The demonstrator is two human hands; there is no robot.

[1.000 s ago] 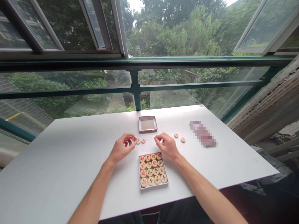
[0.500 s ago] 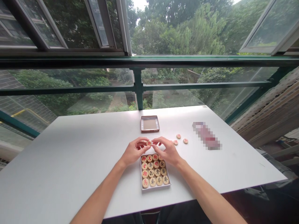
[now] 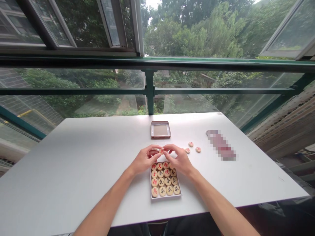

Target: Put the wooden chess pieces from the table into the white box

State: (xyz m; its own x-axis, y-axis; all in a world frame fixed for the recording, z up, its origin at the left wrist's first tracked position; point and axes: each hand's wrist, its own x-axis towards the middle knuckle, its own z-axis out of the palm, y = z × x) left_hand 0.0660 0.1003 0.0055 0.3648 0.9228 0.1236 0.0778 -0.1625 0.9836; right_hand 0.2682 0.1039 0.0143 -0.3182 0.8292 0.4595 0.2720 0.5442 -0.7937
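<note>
A round Chinese chess piece (image 3: pixel 161 151) with a red character is pinched between the fingertips of both hands, above the far edge of a shallow box. My left hand (image 3: pixel 144 159) grips it from the left and my right hand (image 3: pixel 179 160) from the right, with the fingertips of the two hands nearly meeting. Below them sits the white-rimmed box (image 3: pixel 166 198), filled with rows of red- and black-marked chess pieces (image 3: pixel 161 182). My right hand partly covers the box's far right corner. Three loose chess pieces (image 3: pixel 191 144) with red characters lie to the right of my right hand.
A shallow box lid (image 3: pixel 160 130) rests on the white table (image 3: pixel 98 144) beyond my hands. A pixelated long reddish object (image 3: pixel 221 145) lies at the right. Green railing (image 3: pixel 149 91) and window glass stand behind the table's far edge.
My right fingers have closed in on the chess piece, which my left hand was holding up, and the piece has turned slightly. The whole view has shifted a little.
</note>
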